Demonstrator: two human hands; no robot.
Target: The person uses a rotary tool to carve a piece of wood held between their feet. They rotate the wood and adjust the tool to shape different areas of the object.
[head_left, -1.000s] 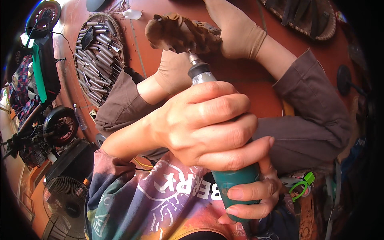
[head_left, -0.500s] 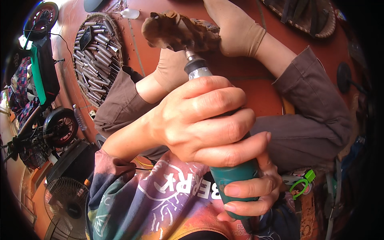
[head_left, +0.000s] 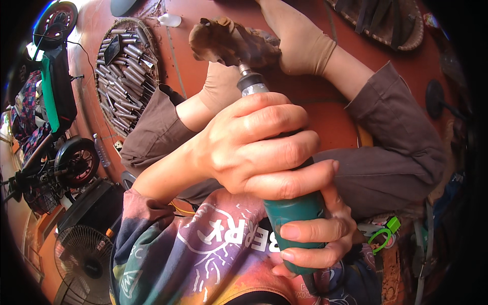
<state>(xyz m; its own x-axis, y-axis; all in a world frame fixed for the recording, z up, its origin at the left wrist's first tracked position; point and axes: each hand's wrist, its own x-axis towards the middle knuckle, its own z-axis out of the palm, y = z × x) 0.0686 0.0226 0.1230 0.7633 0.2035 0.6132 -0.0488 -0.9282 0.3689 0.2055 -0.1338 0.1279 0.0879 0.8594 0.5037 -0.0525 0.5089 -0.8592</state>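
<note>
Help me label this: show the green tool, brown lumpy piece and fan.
Green tool (head_left: 296, 211), head view: its green casing.
Brown lumpy piece (head_left: 233, 42), head view: its middle.
Fan (head_left: 86, 258), head view: front grille.

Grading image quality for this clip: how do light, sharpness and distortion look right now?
Head view: black fisheye rim, edges curving near it; head view: glare pales the floor toward the upper left; head view: left hand and right hand well lit, fairly sharp, brown piece softer, cause unclear.
</note>
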